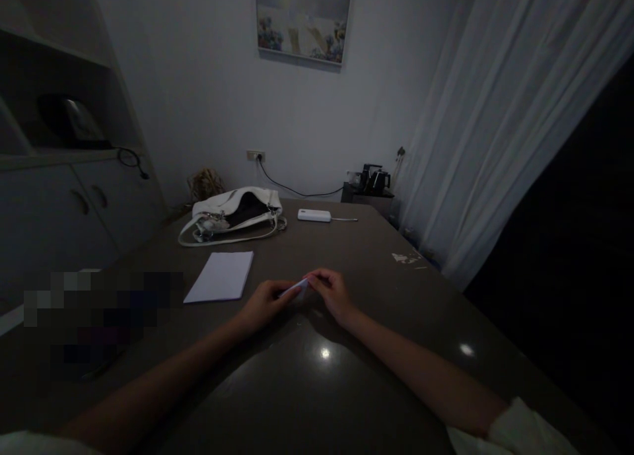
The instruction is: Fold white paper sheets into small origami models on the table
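Both my hands rest on the dark table near its middle. Between them is a small piece of white paper, pinched from each side. My left hand grips its left end with curled fingers. My right hand holds its right end, fingers closed over it. A stack of white paper sheets lies flat just left of my left hand, untouched.
A white handbag lies open at the table's far side. Beside it lies a white power bank with a cable. A kettle set stands on a low stand by the white curtain. Cabinets line the left wall.
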